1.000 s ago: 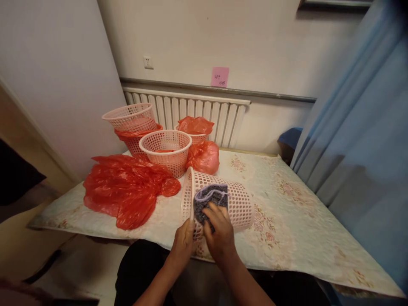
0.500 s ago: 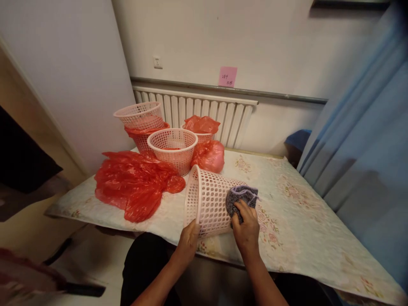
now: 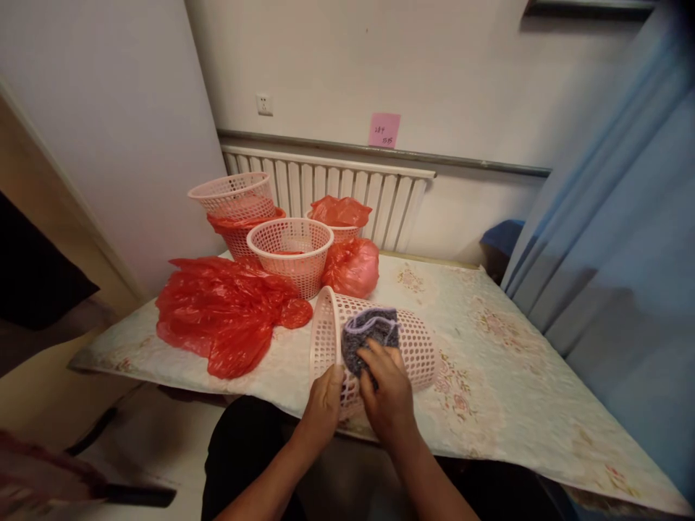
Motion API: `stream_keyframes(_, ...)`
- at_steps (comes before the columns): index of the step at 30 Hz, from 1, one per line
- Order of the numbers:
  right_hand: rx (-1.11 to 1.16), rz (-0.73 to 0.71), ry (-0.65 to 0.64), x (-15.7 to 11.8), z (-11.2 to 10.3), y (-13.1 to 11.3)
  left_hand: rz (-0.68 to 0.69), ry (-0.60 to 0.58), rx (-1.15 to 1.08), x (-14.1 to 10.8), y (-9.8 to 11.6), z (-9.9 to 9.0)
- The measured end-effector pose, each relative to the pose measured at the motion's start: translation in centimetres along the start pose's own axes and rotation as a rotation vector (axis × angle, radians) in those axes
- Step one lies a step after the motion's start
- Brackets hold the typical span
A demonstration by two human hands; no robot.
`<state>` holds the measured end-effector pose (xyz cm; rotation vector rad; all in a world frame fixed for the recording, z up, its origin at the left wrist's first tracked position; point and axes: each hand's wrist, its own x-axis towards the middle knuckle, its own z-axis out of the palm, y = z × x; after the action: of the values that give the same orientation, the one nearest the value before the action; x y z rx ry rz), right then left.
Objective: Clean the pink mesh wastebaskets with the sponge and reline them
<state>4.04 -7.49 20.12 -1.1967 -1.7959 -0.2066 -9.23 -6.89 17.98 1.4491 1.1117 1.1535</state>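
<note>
Your left grip [image 3: 324, 394] clamped on the tipped pink basket's [image 3: 417, 347] rim, your right pressing a gray cloth [image 3: 369, 336] to its side.

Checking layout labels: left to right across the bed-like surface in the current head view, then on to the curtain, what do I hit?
Spread red plastic bag → left hand on the rim of the tipped basket → gray cloth under the right hand → blue curtain.
</note>
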Motion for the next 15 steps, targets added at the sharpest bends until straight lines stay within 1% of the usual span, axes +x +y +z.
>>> stream_keyframes(4, -0.141, 0.099, 0.07, -0.2, 0.1, 4.5, -0.03, 0.007, -0.009, 0.4, -0.5, -0.1)
stream_keyframes(7, -0.2, 0.148, 0.124, -0.8, -0.1, 6.9, 0.012, 0.012, 0.013, 0.4, -0.4, 0.2)
stream_keyframes(10, -0.227, 0.164, 0.133, -1.3, -0.3, 7.5, 0.057, -0.013, 0.014, -0.1, -0.6, 0.3)
stream_keyframes(13, -0.226, 0.172, 0.142, -1.6, -0.3, 7.3, 0.093, -0.062, 0.014, -0.9, -1.3, 0.0)
stream_keyframes(15, -0.216, 0.175, 0.149, -1.7, -0.2, 7.2, 0.123, -0.073, 0.047, -1.4, -2.0, -0.3)
